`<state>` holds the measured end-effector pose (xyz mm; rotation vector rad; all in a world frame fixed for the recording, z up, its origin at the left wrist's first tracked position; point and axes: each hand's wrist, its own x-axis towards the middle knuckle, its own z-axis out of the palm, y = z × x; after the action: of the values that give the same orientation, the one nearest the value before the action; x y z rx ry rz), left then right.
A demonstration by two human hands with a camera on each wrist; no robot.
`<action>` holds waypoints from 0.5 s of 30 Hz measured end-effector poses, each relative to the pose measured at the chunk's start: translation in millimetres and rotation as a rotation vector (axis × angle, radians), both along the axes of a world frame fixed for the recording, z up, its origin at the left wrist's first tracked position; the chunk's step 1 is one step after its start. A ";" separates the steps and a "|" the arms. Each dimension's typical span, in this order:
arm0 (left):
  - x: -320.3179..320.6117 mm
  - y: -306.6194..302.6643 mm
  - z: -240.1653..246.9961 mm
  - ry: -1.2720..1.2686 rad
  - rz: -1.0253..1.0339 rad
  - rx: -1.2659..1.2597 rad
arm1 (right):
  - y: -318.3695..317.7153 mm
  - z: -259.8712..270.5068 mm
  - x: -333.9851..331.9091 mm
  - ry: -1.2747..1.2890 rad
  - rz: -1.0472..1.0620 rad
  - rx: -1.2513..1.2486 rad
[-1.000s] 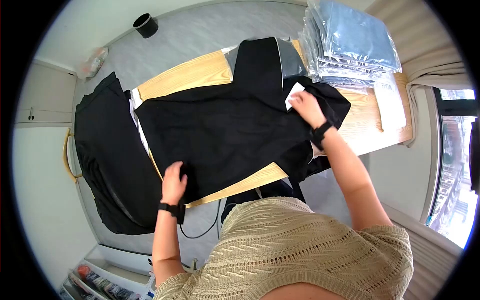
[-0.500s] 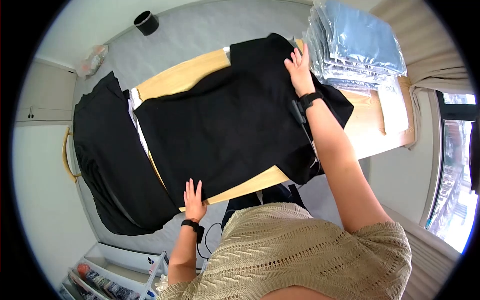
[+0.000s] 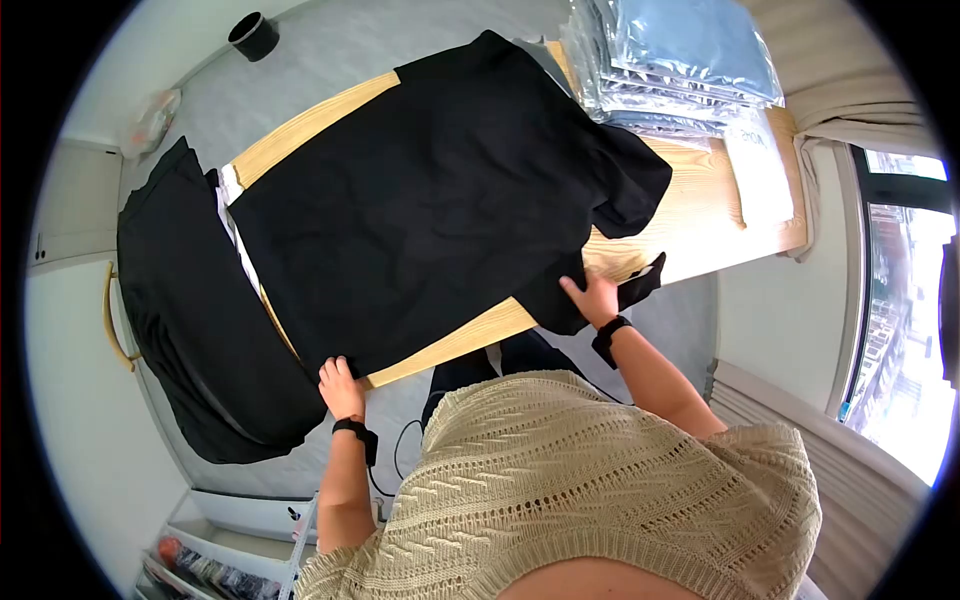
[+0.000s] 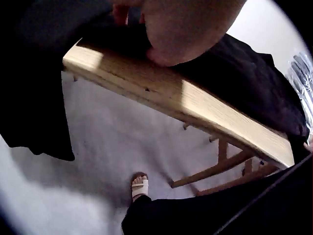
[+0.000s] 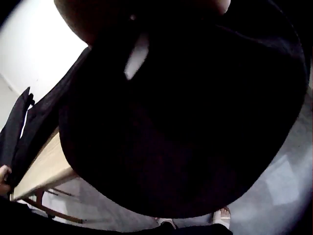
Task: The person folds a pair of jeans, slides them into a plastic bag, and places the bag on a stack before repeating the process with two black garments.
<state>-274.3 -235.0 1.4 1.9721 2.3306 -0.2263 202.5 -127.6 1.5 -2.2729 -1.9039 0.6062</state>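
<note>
A wide black garment (image 3: 410,200) lies spread over the wooden table, its bunched part (image 3: 632,185) toward the right. At the near left corner of its hem, by the table edge, my left hand (image 3: 342,390) rests with fingers on the cloth. In the left wrist view the thumb (image 4: 164,56) lies apart from the fingertips. My right hand (image 3: 597,300) grips the garment's near sleeve (image 3: 553,295) beyond the table's front edge, thumb spread toward the left. Dark cloth (image 5: 186,127) hangs from that hand and fills much of the right wrist view, hiding the fingertips.
A second black garment (image 3: 200,320) drapes over the table's left end. Plastic-wrapped folded clothes (image 3: 690,60) are stacked at the back right, beside a white packet (image 3: 757,175). Bare wood (image 3: 690,200) shows on the right. A chair (image 3: 112,315) and a black bin (image 3: 254,37) stand on the floor.
My right hand has come from the far side down to the near sleeve and taken hold of it. The garment's far part has been spread wider. My left hand has shifted slightly left along the hem.
</note>
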 end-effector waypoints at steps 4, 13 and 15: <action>-14.5 7.4 -3.0 0.111 -0.069 -0.019 | -13.4 13.8 16.8 -0.063 0.005 -0.116; -24.4 -13.3 19.0 0.114 -0.119 0.007 | -88.4 94.4 79.3 0.086 0.404 -0.421; -22.7 -18.8 3.5 0.129 -0.078 -0.006 | -77.1 63.2 91.0 0.149 0.281 -0.528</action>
<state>-297.0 -253.8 4.9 2.1079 2.3260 -0.3756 293.5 -204.7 64.7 -2.1411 -2.2034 1.4208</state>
